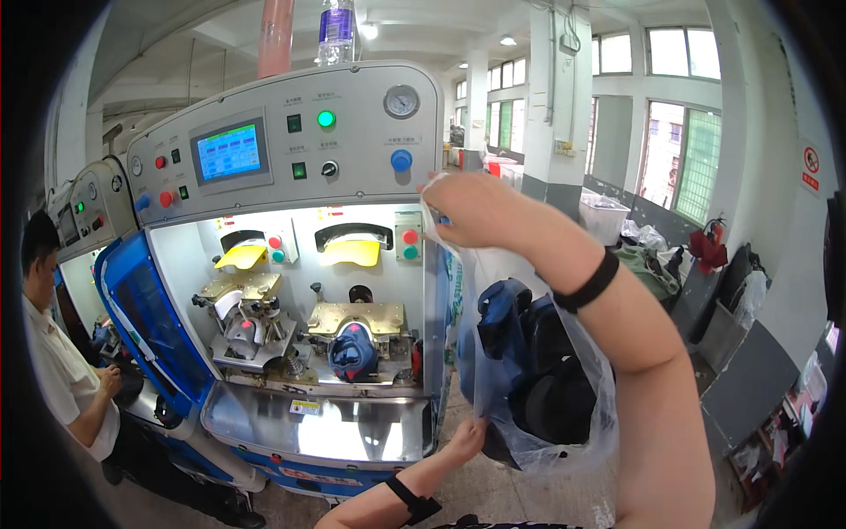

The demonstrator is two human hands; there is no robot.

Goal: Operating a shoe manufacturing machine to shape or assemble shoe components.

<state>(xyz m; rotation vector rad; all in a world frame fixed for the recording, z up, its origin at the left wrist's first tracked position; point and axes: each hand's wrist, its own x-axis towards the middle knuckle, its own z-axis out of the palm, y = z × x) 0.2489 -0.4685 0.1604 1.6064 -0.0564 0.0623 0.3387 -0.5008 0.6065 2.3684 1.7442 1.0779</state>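
Note:
A clear plastic bag hangs open to the right of a machine, with dark blue and black fabric pieces inside; their exact kind is hard to make out. My right hand is raised by the machine's upper right corner, its fingers closed on the bag's upper edge. Lower down, my left hand pinches the near side of the bag. On the machine's right-hand mould sits a blue fabric piece with red trim, apart from both hands. The left-hand mould bears a grey rounded piece.
The machine's control panel has a lit screen, buttons and a gauge. A metal ledge runs along its front. At the left a person stands by another machine. White bins and bagged goods lie along the right.

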